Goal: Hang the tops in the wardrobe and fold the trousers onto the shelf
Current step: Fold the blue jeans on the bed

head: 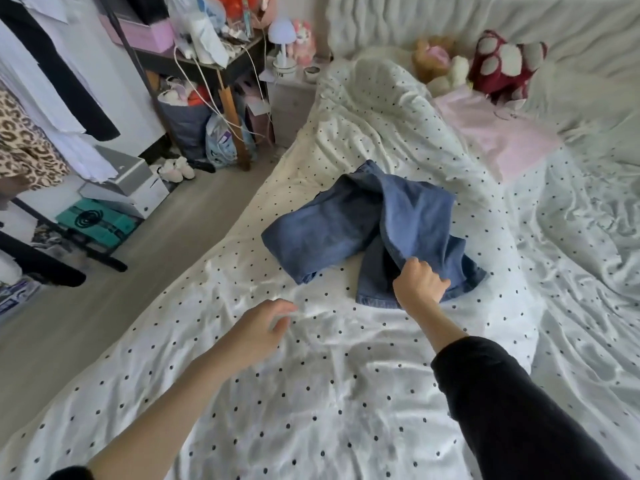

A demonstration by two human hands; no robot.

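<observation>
A pair of blue jeans lies crumpled on the white dotted duvet in the middle of the bed. My right hand grips a fold of the denim at the near right side of the jeans and lifts it a little. My left hand hovers just above the duvet to the near left of the jeans, with its fingers loosely curled and nothing in it. Tops hang on a clothes rail at the far left, among them a leopard-print garment and a black one.
A pink cloth and plush toys lie at the head of the bed. A cluttered dark shelf unit, boxes and slippers stand on the floor left of the bed. Grey floor runs between rail and bed.
</observation>
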